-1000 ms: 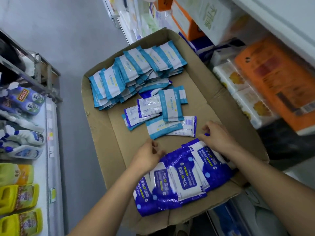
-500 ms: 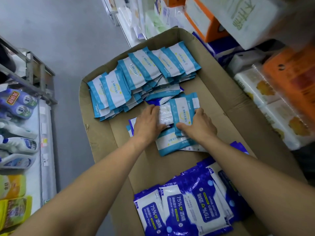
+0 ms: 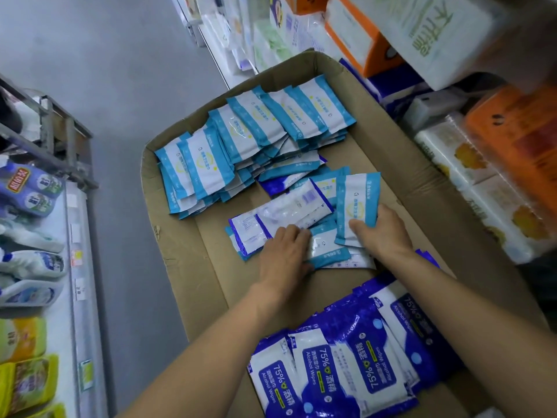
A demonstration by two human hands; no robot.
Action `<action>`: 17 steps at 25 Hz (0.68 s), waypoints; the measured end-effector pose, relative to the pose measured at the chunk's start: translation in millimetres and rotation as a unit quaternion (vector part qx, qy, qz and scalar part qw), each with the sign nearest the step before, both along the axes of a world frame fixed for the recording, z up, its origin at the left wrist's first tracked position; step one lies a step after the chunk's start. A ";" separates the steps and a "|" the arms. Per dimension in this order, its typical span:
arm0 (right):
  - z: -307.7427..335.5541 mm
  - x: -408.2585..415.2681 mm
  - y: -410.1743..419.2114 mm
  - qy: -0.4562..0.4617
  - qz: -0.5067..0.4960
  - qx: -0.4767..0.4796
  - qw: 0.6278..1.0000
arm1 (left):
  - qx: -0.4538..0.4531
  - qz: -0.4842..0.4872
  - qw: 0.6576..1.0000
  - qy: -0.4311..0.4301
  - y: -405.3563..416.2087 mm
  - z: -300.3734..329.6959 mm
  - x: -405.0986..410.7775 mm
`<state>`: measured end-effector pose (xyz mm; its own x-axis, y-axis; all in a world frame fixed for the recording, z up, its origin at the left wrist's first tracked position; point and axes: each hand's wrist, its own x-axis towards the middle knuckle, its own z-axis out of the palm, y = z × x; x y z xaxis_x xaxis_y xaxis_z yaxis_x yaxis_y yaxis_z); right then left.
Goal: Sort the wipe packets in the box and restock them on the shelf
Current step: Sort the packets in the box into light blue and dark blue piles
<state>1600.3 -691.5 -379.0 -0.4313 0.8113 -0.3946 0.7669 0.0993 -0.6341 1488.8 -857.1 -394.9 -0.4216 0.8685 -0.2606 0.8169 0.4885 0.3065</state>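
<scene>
While both arms reach forward, right hand [image 3: 380, 233] grasping light-blue packet [image 3: 357, 203], left hand [image 3: 286, 251] flat, released

In the cardboard box [image 3: 180, 267], both hands work a loose heap of wipe packets. The left hand [image 3: 284, 251] lies flat on them; the right hand [image 3: 381, 233] grips a light-blue packet [image 3: 357, 203]. Dark-blue alcohol wipe packs [image 3: 346, 366] lie nearest, light-blue stacks [image 3: 253, 143] farthest.
</scene>
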 end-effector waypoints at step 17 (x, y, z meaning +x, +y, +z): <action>71.5 -55.6 -20.4 0.205 0.058 -0.138 0.967 | 0.245 0.374 0.836 -0.318 -29.8 64.9 -68.2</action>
<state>1544.6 -711.9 -307.5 -0.6788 0.6372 -0.3650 0.4385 -0.0470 -0.8975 1420.6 -886.9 -329.9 -0.8062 0.4919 -0.3287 -0.0652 0.4783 0.8758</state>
